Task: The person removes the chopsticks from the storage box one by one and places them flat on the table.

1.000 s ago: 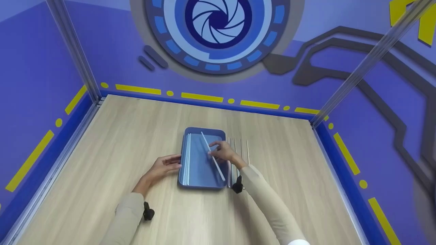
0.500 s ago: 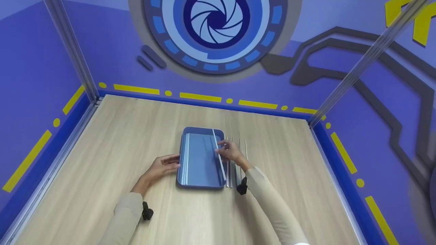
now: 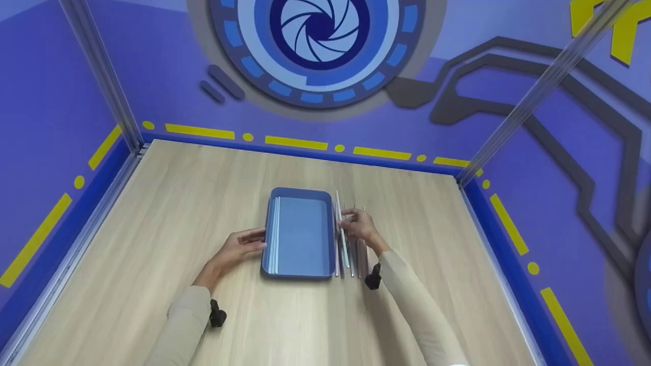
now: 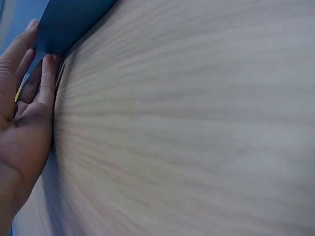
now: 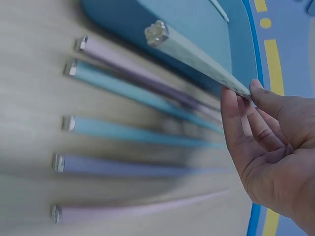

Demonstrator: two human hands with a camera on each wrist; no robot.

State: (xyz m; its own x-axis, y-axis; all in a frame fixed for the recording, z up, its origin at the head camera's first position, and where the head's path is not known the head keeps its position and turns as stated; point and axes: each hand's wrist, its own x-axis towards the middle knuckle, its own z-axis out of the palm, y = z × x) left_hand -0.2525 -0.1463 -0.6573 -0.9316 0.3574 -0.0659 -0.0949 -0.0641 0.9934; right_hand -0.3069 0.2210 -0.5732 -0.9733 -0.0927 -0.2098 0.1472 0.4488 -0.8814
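A pale green chopstick (image 5: pixel 197 58) with a silvery faceted end is pinched between the thumb and fingertips of my right hand (image 3: pixel 362 226). It is held over the table just right of the blue tray (image 3: pixel 302 239). My left hand (image 3: pixel 236 253) has its fingers extended against the tray's left wall; in the left wrist view the fingertips (image 4: pixel 47 64) meet the blue side. Inside the tray, pale chopsticks (image 3: pixel 275 236) lie lengthwise along the left wall. Under my right hand, several chopsticks lie side by side, among them a mauve one (image 5: pixel 142 71), a teal one (image 5: pixel 133 91) and a blue one (image 5: pixel 113 166).
The wood-grain table (image 3: pixel 203 188) surrounds the tray. Blue printed walls (image 3: pixel 290 124) rise at the back and both sides, with metal posts (image 3: pixel 104 76) at the corners. A small black device (image 3: pixel 373 277) is at the right wrist.
My right hand has carried the pale green chopstick rightward, from over the tray's interior to above the chopsticks on the table. The left hand keeps its place at the tray's side.
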